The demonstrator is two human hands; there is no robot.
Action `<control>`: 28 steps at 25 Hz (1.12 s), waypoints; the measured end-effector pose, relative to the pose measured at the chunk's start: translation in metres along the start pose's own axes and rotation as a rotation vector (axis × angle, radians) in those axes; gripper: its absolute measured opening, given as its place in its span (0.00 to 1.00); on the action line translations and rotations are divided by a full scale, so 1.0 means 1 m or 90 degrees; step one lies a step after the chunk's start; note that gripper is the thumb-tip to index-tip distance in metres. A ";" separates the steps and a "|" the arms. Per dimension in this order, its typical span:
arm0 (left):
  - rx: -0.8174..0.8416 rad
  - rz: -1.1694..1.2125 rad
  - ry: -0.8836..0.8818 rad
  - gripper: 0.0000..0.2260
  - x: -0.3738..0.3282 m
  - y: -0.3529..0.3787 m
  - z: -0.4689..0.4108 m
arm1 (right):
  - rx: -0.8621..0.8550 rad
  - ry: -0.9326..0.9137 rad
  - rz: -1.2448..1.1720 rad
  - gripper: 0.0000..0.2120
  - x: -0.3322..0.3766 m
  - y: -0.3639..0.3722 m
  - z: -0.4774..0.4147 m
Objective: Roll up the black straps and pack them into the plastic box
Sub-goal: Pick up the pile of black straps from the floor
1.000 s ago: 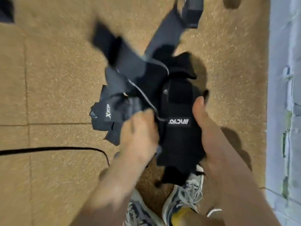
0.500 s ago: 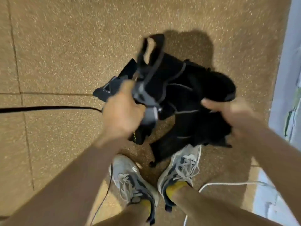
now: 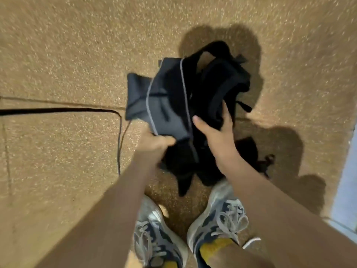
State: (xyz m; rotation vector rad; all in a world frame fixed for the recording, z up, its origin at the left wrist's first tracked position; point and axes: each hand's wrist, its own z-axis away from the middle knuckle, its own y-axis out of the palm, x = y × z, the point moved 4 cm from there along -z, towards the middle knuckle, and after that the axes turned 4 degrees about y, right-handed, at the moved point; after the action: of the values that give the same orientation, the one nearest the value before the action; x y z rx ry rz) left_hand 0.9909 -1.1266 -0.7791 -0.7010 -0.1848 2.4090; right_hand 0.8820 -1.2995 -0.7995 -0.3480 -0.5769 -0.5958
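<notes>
Blurring smears the whole view, and the tangled bundle of black fabric straps (image 3: 193,89) folds over itself, so how many separate straps it holds cannot be told. Its lower folds are lost in shadow, and one greyish panel edged with pale piping faces up on its left side. A thin black cable (image 3: 58,110) is cut off at the left edge, a white cord (image 3: 251,241) near the right foot is only partly seen, and a pale strip of wall (image 3: 345,180) is cropped at the right.

Counted: one bundle, two bare hands, two grey-and-navy laced sneakers (image 3: 218,219), one black cable, one white cord.

The bundle hangs above the speckled tan floor (image 3: 58,45), just beyond both hands and between them. The left hand (image 3: 154,145) grips the near edge of the greyish panel with curled fingers. The right hand (image 3: 216,132) clutches the black folds on the right, thumb on the near side and fingers wrapped into the fabric.
</notes>
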 end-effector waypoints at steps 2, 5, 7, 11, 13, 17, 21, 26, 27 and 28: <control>0.104 0.092 -0.115 0.09 0.006 0.033 0.034 | 0.123 0.050 -0.111 0.46 0.012 0.012 0.017; 0.141 0.046 -0.049 0.09 -0.009 0.043 0.062 | 0.176 0.169 -0.051 0.44 0.036 -0.007 0.045; 0.126 -0.043 0.043 0.08 -0.039 0.025 0.085 | 0.123 0.192 -0.068 0.34 0.053 -0.024 0.080; 0.256 -0.027 0.116 0.07 -0.105 -0.015 0.177 | 0.102 0.249 -0.201 0.24 0.096 -0.053 0.185; 0.267 0.023 0.109 0.07 -0.129 -0.046 0.230 | 0.112 0.260 -0.283 0.23 0.126 -0.060 0.245; 0.280 0.107 0.058 0.09 -0.164 -0.106 0.347 | 0.180 0.210 -0.364 0.16 0.204 -0.070 0.362; 0.250 0.111 0.047 0.07 -0.189 -0.153 0.447 | 0.214 0.170 -0.393 0.20 0.253 -0.069 0.458; 0.249 -0.081 0.141 0.04 -0.179 -0.175 0.522 | 0.077 0.169 -0.493 0.20 0.234 -0.065 0.550; 0.257 -0.131 0.176 0.04 -0.175 -0.176 0.530 | 0.041 0.183 -0.535 0.19 0.218 -0.064 0.568; 0.282 -0.168 0.207 0.05 -0.170 -0.173 0.539 | 0.016 0.188 -0.591 0.18 0.206 -0.063 0.591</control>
State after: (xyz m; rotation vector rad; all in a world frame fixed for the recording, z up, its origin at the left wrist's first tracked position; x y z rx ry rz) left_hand 0.9118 -1.0701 -0.1956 -0.7869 0.3592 1.9554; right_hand 0.7441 -1.1622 -0.2013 0.0613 -0.4368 -1.5024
